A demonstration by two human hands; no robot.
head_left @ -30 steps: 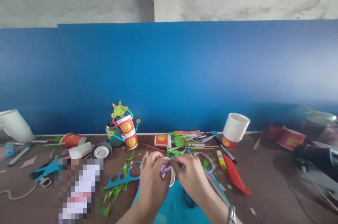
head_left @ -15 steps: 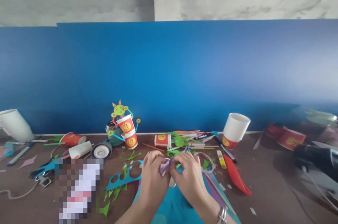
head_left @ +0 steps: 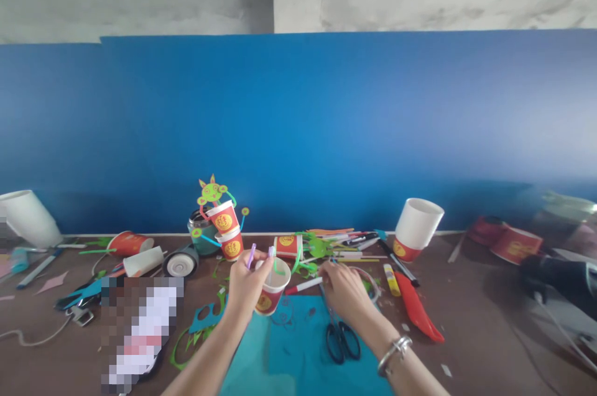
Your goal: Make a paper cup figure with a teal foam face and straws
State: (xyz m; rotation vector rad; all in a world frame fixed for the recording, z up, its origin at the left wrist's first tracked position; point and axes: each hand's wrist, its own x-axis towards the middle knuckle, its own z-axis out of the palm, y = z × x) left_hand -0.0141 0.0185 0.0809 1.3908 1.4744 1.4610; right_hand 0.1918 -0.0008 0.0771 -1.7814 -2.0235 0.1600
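My left hand (head_left: pixel 246 290) pinches a purple straw (head_left: pixel 251 255), whose pale end pokes up beside the thumb. It is over the left rim of a red and white paper cup (head_left: pixel 265 304), which stands upright with a green straw (head_left: pixel 295 261) at its side. My right hand (head_left: pixel 346 291) is closed, fingers curled down by the scissors' blades; what lies under the fingertips is hidden. The dark-handled scissors (head_left: pixel 342 341) lie on blue sheets (head_left: pixel 303 352). A white marker with a red tip (head_left: pixel 305 286) lies between my hands.
A stacked-cup figure (head_left: pixel 224 225) stands at the back left, near a tipped flask (head_left: pixel 181 264). Another red cup (head_left: pixel 284 245) lies behind my hands. To the right are tall white cups (head_left: pixel 418 225), a glue stick (head_left: pixel 391 280) and a red pouch-like object (head_left: pixel 417 310). Scraps litter the table.
My hands have moved apart: the left went left with the purple straw, the right shifted right and slightly away. The paper cup, marker and scissors now show clearly.
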